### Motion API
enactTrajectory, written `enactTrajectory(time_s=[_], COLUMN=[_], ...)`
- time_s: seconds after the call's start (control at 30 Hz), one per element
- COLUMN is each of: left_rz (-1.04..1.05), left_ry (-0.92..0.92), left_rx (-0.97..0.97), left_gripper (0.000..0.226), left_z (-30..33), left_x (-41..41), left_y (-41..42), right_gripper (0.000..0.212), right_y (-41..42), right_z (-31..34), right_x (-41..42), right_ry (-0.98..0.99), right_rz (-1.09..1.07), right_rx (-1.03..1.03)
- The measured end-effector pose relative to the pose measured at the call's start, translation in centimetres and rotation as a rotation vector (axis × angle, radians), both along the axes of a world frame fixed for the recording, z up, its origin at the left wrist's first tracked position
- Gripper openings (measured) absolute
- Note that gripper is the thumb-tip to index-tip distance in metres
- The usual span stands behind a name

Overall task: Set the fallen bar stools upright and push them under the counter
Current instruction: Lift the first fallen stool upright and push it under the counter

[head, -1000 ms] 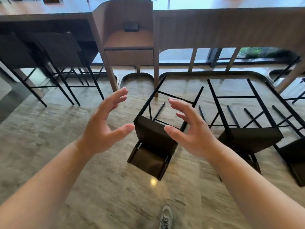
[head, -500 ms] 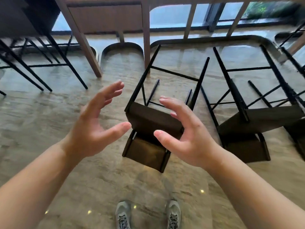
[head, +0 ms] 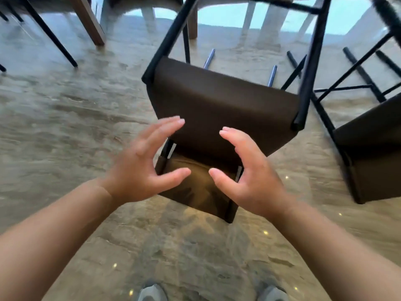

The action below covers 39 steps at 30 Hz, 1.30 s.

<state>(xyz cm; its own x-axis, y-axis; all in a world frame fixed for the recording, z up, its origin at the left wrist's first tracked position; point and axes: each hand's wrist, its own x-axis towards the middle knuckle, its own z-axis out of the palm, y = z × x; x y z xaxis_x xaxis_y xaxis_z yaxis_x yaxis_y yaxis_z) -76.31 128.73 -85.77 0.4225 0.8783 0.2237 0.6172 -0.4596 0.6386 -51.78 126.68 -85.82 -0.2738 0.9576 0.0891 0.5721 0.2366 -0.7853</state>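
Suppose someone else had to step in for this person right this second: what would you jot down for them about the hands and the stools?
Left hand: open, fingers spread, holding nothing.
Right hand: open, empty as well, mirroring the left.
Both hover over the nearest fallen stool; contact is not visible.
That stool lies on the floor, legs pointing toward the counter, backrest toward the person's shoes.
A second fallen stool lies to its right, partly out of frame.
Done: no stool in view has been raised.
Left: grip the nearest stool, stand it up, push it under the counter, then repeat with the next.

head camera looks steeply down, close over floor (head: 65, 148).
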Motion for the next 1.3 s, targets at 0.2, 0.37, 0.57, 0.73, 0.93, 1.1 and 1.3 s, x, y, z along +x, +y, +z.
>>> enactTrajectory(time_s=[0.2, 0.37, 0.57, 0.73, 0.93, 1.1, 1.3], left_rz=[-0.066, -0.068, -0.222, -0.388, -0.494, -0.544, -0.384], left_ry=[0.244, 0.44, 0.786, 1.028, 1.067, 1.035, 0.998], left_rx=[0.088, 0.004, -0.12, -0.075, 0.049, 0.155, 0.019], left_gripper=[0.091, 0.098, 0.106, 0.104, 0.092, 0.09, 0.107], left_z=[-19.7, -29.7, -37.5, -41.0, -41.5, -42.1, -42.9], left_x=[-0.9, -0.8, -0.3, -0.2, -1.4, -2.0, -1.1], left_y=[-0.6, -0.8, -0.9, -0.5, 0.8, 0.2, -1.2], right_gripper=[0.076, 0.08, 0.086, 0.086, 0.082, 0.082, 0.087], right_y=[-1.0, -2.3, -3.5, -4.3, -4.9, -3.9, -4.7], right_z=[-18.0, -29.2, -36.9, -40.2, -41.5, -40.9, -41.6], right_x=[-0.7, -0.1, 0.6, 0.2, -0.4, -0.3, -2.1], right_ry=[-0.262, -0.417, -0.605, -0.742, -0.843, -0.854, -0.823], right_rz=[0.016, 0.024, 0.096, 0.184, 0.249, 0.272, 0.279], right_rx=[0.016, -0.05, -0.134, -0.254, -0.174, -0.135, -0.112])
